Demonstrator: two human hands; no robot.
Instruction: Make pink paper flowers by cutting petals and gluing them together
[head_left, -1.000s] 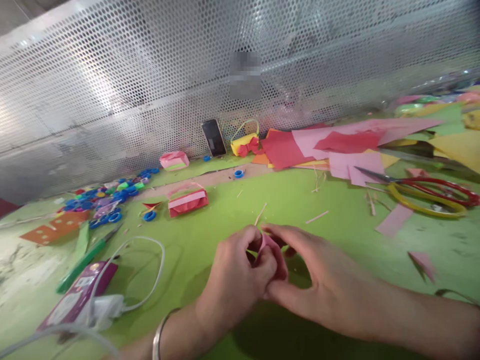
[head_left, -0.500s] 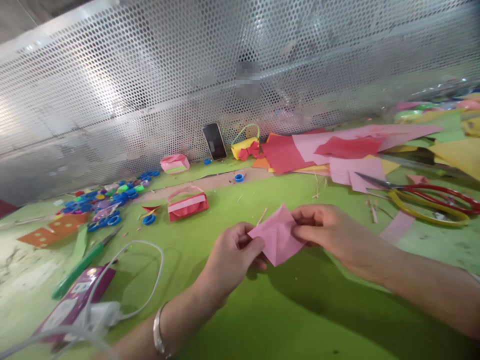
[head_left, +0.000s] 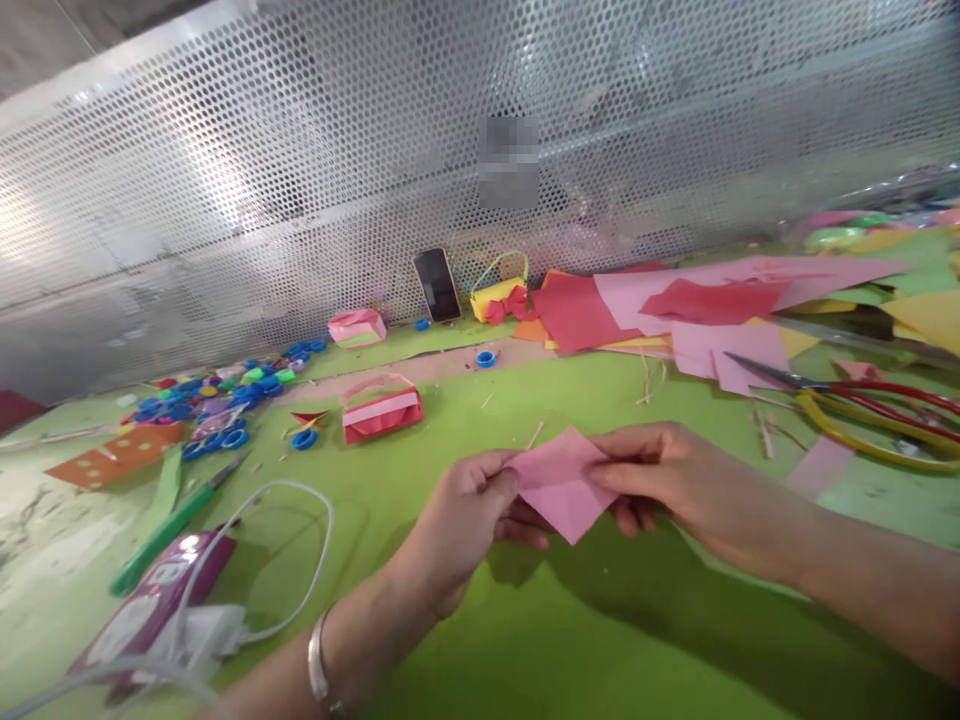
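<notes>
A small pink paper square point(head_left: 568, 488), turned cornerwise and faintly creased, is held up over the green work surface point(head_left: 465, 660). My left hand point(head_left: 474, 510) pinches its left corner between thumb and fingers. On the opposite side, my right hand point(head_left: 660, 468) grips the right corner, thumb on top and fingers curled beneath. Beyond my left hand stands a small red paper handbag point(head_left: 384, 415) with a pink band and handle. Parts of the fingers are hidden behind the paper.
Scissors point(head_left: 877, 405) with red and yellow handles lie at right beside coloured paper sheets point(head_left: 577, 310). A green-handled knife point(head_left: 165, 535), a white cable point(head_left: 330, 520) and blue rings point(head_left: 225, 440) are at left. A phone point(head_left: 436, 284) leans on the perforated metal panel point(head_left: 360, 130).
The pink paper has been flattened out and tilted, its bottom corner now pointing down toward me. Both hands still hold its sides. The whole view has shifted slightly.
</notes>
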